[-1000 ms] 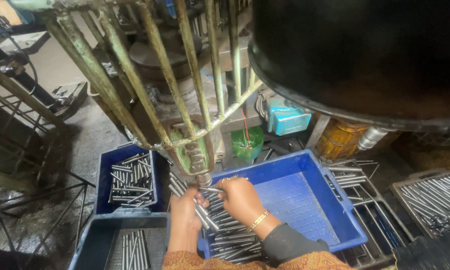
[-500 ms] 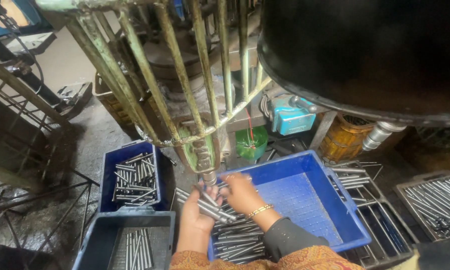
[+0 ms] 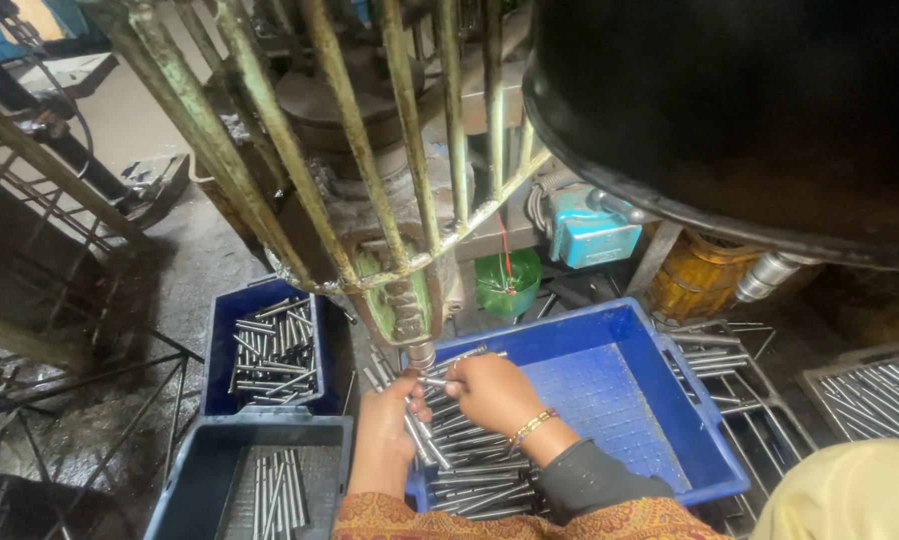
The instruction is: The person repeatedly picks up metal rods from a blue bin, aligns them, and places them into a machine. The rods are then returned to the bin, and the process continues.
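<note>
Both hands at the machine's spindle (image 3: 419, 352): right hand (image 3: 489, 388) fingers pinch one metal rod (image 3: 439, 381), left hand (image 3: 389, 425) grips a bundle; many rods left in the large blue tray (image 3: 669, 400), two smaller trays (image 3: 219, 340) part-filled.

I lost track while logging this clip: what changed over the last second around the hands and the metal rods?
Both hands rose from the rod pile toward the machine's spindle. The right hand now pinches a rod crosswise just under the spindle tip; the left hand came up beside it with a bundle of rods in its grip. The large blue tray, the small blue bin and the green cup stayed put.
</note>
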